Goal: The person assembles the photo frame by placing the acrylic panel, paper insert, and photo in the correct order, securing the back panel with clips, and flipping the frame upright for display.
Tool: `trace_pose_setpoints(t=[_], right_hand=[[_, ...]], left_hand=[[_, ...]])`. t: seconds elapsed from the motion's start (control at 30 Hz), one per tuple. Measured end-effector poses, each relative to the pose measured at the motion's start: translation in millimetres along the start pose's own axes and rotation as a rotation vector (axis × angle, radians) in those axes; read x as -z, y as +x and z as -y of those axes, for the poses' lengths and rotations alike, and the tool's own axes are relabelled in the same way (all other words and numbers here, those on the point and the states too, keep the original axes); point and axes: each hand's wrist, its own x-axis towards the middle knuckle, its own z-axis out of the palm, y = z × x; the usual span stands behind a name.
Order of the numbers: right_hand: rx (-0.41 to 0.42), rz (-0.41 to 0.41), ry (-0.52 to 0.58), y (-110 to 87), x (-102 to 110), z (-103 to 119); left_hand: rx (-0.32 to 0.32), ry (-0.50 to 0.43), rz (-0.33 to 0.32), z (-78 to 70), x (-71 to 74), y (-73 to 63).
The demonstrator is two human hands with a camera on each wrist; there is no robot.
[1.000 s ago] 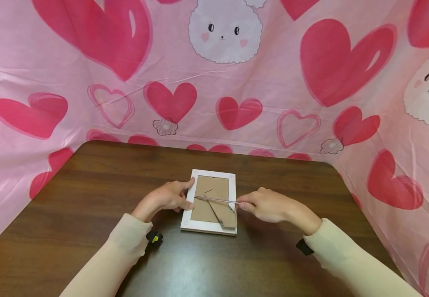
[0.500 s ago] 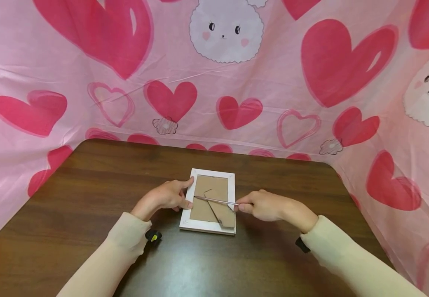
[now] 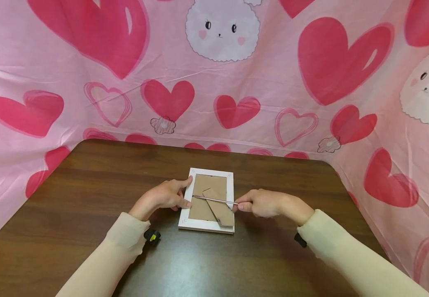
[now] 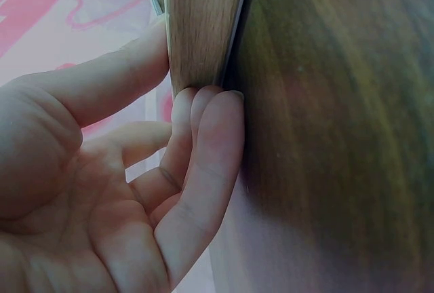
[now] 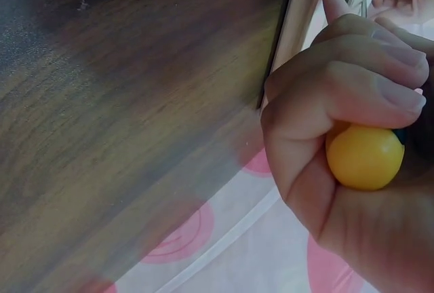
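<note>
A white-bordered picture frame (image 3: 207,226) lies face down on the table, its brown backing board (image 3: 211,181) showing. A fold-out easel stand (image 3: 221,212) slants across the lower right of the board. My left hand (image 3: 164,196) grips the frame's left side, thumb at the top edge and fingertips against the wooden side (image 4: 203,28) in the left wrist view. In my right hand (image 3: 264,203) is a screwdriver, its thin shaft (image 3: 218,201) crossing over the stand with the tip at the board's left edge. The rounded yellow handle end (image 5: 366,159) shows below my curled fingers.
The dark wood table (image 3: 199,268) spreads around the frame. A pink curtain (image 3: 270,82) with hearts and rabbit faces hangs behind and at both sides. Black camera mounts (image 3: 151,236) sit at my wrists.
</note>
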Motion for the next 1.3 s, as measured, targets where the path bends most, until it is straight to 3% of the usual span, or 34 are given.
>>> trace_pose_setpoints(t=[0.53, 0.7, 0.93, 1.1, 1.3], right_hand=[[-0.044, 0.041, 0.103, -2.7, 2.2, 6.3], [-0.032, 0.019, 0.033, -4.2, 2.6, 9.3], [0.07, -0.126, -0.215, -12.5, 7.8, 8.4], [0.093, -0.259, -0.275, -34.5, 9.2, 2.8], [0.191, -0.405, -0.377, -64.0, 5.6, 3.2]], left_hand=[[0.011, 0.017, -0.011, -1.3, 1.9, -1.7], [0.007, 0.004, -0.005, -0.2, -0.2, -0.5], [-0.003, 0.01, -0.006, 0.0, -1.5, 0.0], [-0.002, 0.019, -0.002, 0.9, -2.0, -1.4], [-0.007, 0.0, 0.0, 0.5, -1.5, -0.9]])
